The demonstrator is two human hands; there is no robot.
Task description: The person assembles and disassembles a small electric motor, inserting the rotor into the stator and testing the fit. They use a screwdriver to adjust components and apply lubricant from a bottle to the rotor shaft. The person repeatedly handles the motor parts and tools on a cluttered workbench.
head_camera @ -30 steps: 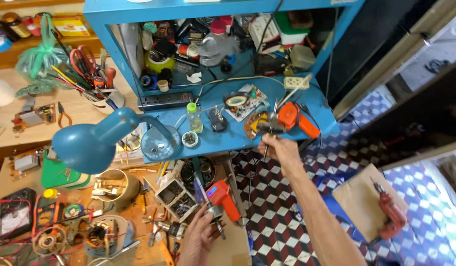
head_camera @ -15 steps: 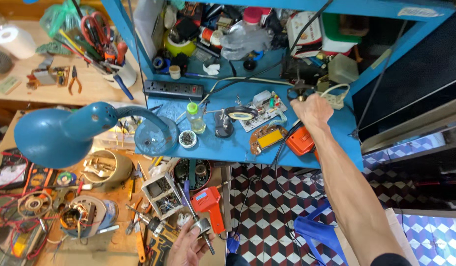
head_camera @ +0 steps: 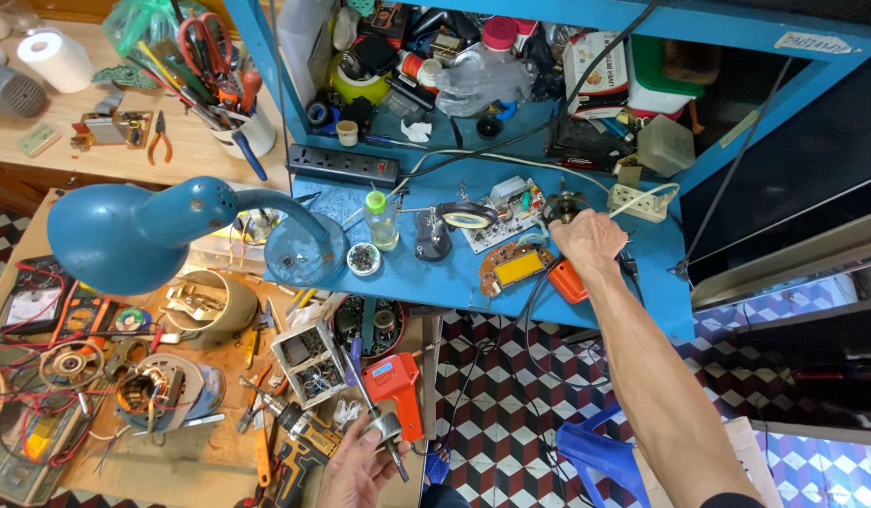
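Over a crowded repair bench, seen from above, the person's right hand (head_camera: 589,243) reaches out to a blue shelf (head_camera: 473,277). Its fingers are curled closed around a cable (head_camera: 539,282) that drops from the hand down toward the checkered floor (head_camera: 511,395). Just under the hand lies an orange tool (head_camera: 567,280), partly hidden by the wrist. Beside it sits a brown circuit board with a yellow patch (head_camera: 515,268). Farther left on the shelf are a magnifying glass (head_camera: 466,217), a small clear bottle with a green cap (head_camera: 381,220) and a black power strip (head_camera: 342,165).

Low in the view, the left hand (head_camera: 358,466) is palm up, fingers loosely cupped around a small round metal part (head_camera: 383,428). A thin screwdriver with a purple handle (head_camera: 365,388) runs across it; whether the fingers grip it cannot be told. Just beside this hand stands an orange soldering gun (head_camera: 398,388).

A blue desk lamp (head_camera: 134,235) leans over the wooden bench (head_camera: 125,150) at left. Under it lie a motor winding (head_camera: 158,390), tangled wires and a multimeter (head_camera: 31,306). A white cup holding scissors and pens (head_camera: 242,127) stands near the bench's back edge. A blue plastic stool (head_camera: 600,452) is on the floor beneath the right forearm.
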